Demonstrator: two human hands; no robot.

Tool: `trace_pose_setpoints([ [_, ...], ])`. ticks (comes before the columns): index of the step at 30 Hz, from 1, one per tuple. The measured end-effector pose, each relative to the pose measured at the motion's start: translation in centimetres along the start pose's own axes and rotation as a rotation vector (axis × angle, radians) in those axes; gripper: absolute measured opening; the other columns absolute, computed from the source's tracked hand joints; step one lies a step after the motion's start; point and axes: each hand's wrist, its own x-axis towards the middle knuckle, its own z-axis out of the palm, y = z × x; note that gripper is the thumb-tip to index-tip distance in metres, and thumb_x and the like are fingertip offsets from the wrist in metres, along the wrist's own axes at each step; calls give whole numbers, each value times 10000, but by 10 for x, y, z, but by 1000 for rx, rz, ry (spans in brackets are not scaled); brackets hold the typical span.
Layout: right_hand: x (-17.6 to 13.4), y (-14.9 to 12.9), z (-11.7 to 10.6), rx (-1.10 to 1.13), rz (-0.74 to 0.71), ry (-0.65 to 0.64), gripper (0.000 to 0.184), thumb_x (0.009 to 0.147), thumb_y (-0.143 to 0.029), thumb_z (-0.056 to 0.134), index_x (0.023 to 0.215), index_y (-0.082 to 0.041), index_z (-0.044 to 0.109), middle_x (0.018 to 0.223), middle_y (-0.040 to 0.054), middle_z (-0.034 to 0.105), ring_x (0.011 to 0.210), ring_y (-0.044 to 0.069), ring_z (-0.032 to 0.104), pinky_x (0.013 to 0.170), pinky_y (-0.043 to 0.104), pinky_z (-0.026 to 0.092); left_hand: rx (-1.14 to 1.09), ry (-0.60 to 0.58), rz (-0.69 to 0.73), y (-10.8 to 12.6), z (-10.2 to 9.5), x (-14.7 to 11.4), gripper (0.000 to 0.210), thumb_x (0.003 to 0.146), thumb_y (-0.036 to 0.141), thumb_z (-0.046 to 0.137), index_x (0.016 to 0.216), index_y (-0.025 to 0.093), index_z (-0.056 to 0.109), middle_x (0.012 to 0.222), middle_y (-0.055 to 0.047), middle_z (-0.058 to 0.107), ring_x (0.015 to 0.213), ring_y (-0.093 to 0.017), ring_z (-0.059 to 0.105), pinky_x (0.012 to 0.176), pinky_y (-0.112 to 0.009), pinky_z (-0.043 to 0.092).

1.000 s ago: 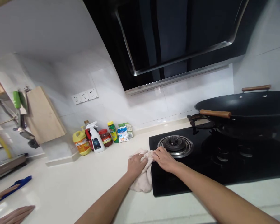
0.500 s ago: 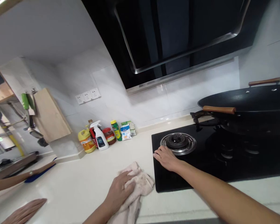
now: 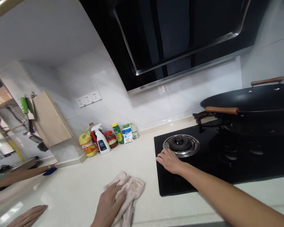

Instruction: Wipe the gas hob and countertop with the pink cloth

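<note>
My left hand (image 3: 110, 201) presses on a crumpled pale pink cloth (image 3: 132, 189) on the white countertop (image 3: 85, 186), its fingers over the upper part of the cloth. The cloth's lower end trails toward the counter's front edge. My right hand (image 3: 169, 160) rests on the left part of the black glass hob (image 3: 180, 186), just in front of the round burner (image 3: 180, 143). Its fingers lie on the glass, with nothing visible in them.
A large black wok (image 3: 255, 99) with wooden handles stands on the hob's right side, under the range hood (image 3: 175, 37). A spray bottle (image 3: 101, 140), a yellow jug (image 3: 88, 145), jars and packets line the wall. At left, another person's hand (image 3: 29, 216) and a blue cloth (image 3: 50, 171) are on the counter.
My left hand has slid left with the pink cloth, away from the hob. My right hand stays in place. The other person's arm and blue cloth have moved.
</note>
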Motion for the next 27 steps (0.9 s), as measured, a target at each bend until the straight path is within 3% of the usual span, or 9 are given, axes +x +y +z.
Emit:
trace_pose_setpoints([
  [5,0,3,4,-9,-14,-3,464,1029,-483,334,1128,-214,698,1154,122,608,1062,260,518,977,431,384,66,78,90,34,4,-14,315,885,411,539,1035,275,781,1214,-67,732,1118,-311,692,908,-476,586],
  [11,-1,5,7,-45,-35,-4,460,1036,-468,323,1127,-207,691,1148,125,608,1074,253,514,985,428,384,-5,295,369,102,23,-25,281,812,269,584,1038,254,750,1136,-90,748,1003,-290,709,807,-433,587],
  [17,-2,7,10,-64,-67,-7,447,1037,-453,329,1136,-209,689,1142,124,613,1070,250,520,982,430,399,-163,410,398,162,44,-25,314,724,217,579,1008,241,711,1135,-119,720,998,-315,681,789,-460,530],
  [21,-3,8,8,-72,-76,-8,424,1037,-435,331,1128,-229,690,1137,114,614,1064,246,522,964,418,419,-193,455,398,168,47,-27,303,708,213,589,987,245,704,1125,-127,715,984,-322,680,756,-453,517],
  [27,-6,10,4,-50,-117,-9,416,1038,-413,323,1104,-236,693,1113,109,623,1029,236,532,940,408,439,-201,452,490,153,36,-33,267,771,238,563,1007,250,688,1130,-100,720,942,-277,696,737,-403,526],
])
